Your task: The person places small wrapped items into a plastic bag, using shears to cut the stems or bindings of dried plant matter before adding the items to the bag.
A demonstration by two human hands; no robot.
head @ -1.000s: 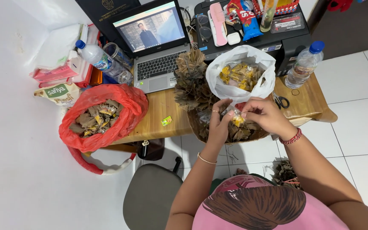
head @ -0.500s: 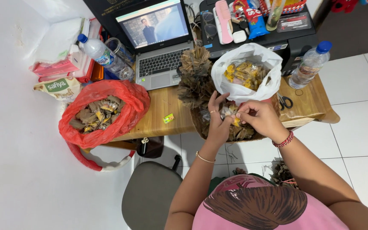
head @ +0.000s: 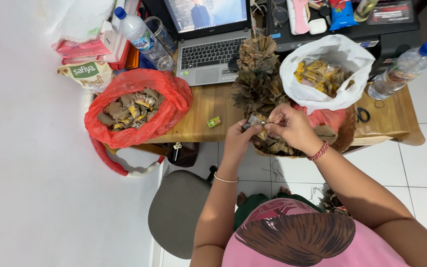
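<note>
Both my hands meet over a shallow woven basket (head: 348, 134) at the front edge of a wooden desk (head: 201, 116). My left hand (head: 237, 141) and my right hand (head: 290, 128) pinch the same small clear-wrapped packet (head: 256, 122) between their fingertips. Brown dried-leaf wrapped pieces (head: 275, 146) lie in the basket under them. Just behind my right hand sits a white plastic bag (head: 328, 69) holding yellow wrapped snacks. A stack of folded dried leaves (head: 258, 74) stands behind my left hand.
A red plastic bag (head: 137, 111) of brown and yellow packets sits at the desk's left. Behind are an open laptop (head: 211, 34), two water bottles (head: 139, 35) (head: 402, 69), scissors (head: 362, 114) and a black printer (head: 352, 27) piled with items. A grey chair seat (head: 176, 210) is below.
The view has shifted, so the desk now sits higher and further right in frame. My hands have drawn left, away from the white bag, still working the small packet together.
</note>
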